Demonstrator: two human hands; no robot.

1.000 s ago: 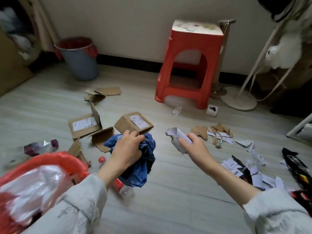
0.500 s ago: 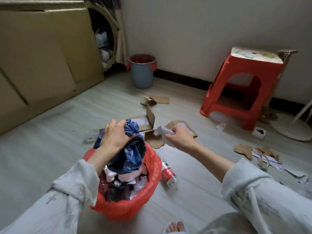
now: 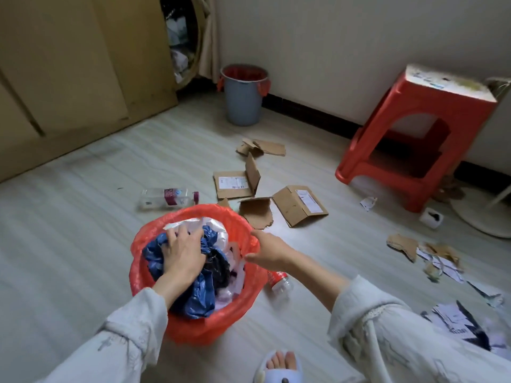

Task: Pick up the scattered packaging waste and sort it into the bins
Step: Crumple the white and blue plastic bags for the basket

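Note:
A bin with a red liner (image 3: 193,214) stands on the floor right in front of me, full of plastic wrappers. My left hand (image 3: 184,252) presses a crumpled blue plastic bag (image 3: 199,299) down into it with spread fingers. My right hand (image 3: 269,251) hovers at the bin's right rim with relaxed fingers and nothing visible in it. White and black plastic lies under the blue bag. A second bin, grey with a red liner (image 3: 243,103), stands by the far wall.
Cardboard pieces (image 3: 235,183) (image 3: 300,204) (image 3: 265,146) lie beyond the bin. A clear bottle (image 3: 166,197) lies left of them, another bottle (image 3: 279,281) by the bin's right side. Torn paper and cardboard (image 3: 439,261) and wrappers (image 3: 464,322) lie at right. A red stool (image 3: 409,139) stands behind.
I turned left from the scattered waste to the red-lined bin. My left hand brought the blue bag down into it. The white paper has left my right hand.

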